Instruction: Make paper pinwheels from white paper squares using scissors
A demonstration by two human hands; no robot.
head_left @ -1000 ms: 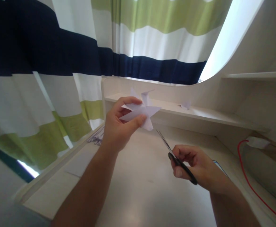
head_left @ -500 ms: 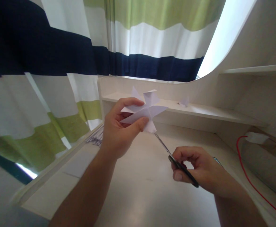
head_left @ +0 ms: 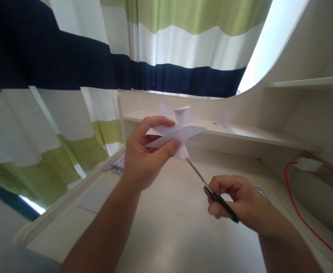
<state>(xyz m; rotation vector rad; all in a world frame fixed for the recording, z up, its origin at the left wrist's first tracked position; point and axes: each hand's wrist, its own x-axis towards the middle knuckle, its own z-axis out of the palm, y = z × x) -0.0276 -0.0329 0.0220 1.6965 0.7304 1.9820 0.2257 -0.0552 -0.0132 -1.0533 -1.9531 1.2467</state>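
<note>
While the left hand [head_left: 143,155] pinches the folded paper star [head_left: 175,131], the right hand [head_left: 234,203] grips black scissors [head_left: 212,191], tips touching it.

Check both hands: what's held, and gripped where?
Left hand pinches the folded white paper at its left side, thumb under, fingers on top. Right hand holds the scissors by the black handles, blade tips at the paper's lower edge.

Scissors [head_left: 209,188] right of and below folded paper [head_left: 176,132]
</note>
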